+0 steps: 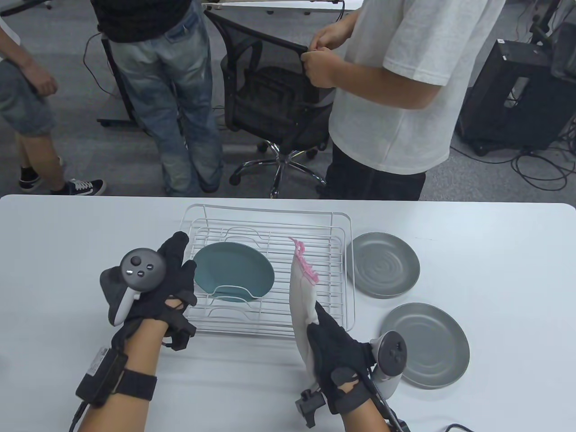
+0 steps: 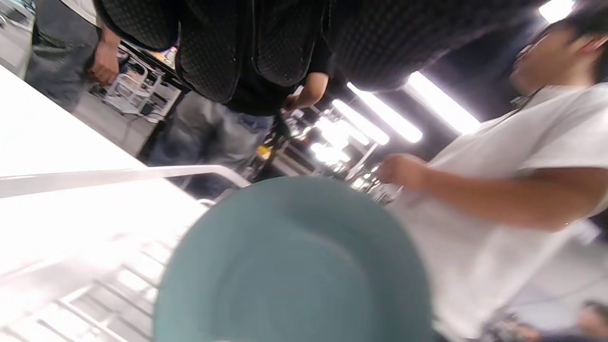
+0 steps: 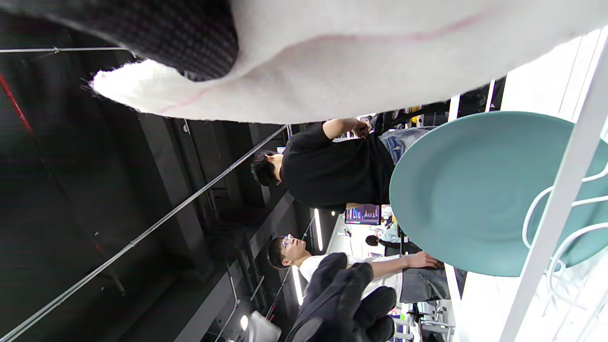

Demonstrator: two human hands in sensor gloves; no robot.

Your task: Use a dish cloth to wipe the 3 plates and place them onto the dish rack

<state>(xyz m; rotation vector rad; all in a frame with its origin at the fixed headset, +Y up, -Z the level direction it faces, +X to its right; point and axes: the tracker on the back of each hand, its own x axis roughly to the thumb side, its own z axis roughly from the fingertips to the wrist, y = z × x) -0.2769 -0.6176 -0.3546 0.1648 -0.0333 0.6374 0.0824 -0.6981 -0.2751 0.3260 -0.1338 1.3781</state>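
A teal plate (image 1: 234, 274) leans in the slots of the white wire dish rack (image 1: 270, 211). My left hand (image 1: 182, 258) is at the plate's left rim with its fingers straight; I cannot tell whether they touch it. In the left wrist view the teal plate (image 2: 294, 266) fills the lower middle. My right hand (image 1: 324, 335) grips a white dish cloth (image 1: 301, 292) with a pink edge, held upright over the rack's right front part. The right wrist view has the dish cloth (image 3: 356, 57) across the top and the teal plate (image 3: 465, 194) behind a rack wire. Two grey plates (image 1: 385, 264) (image 1: 425, 344) lie flat right of the rack.
Three people stand beyond the table's far edge, with an office chair (image 1: 270, 103) between them. The rack's right half holds no plates. Bare white table (image 1: 54, 252) lies left of the rack and along the front edge.
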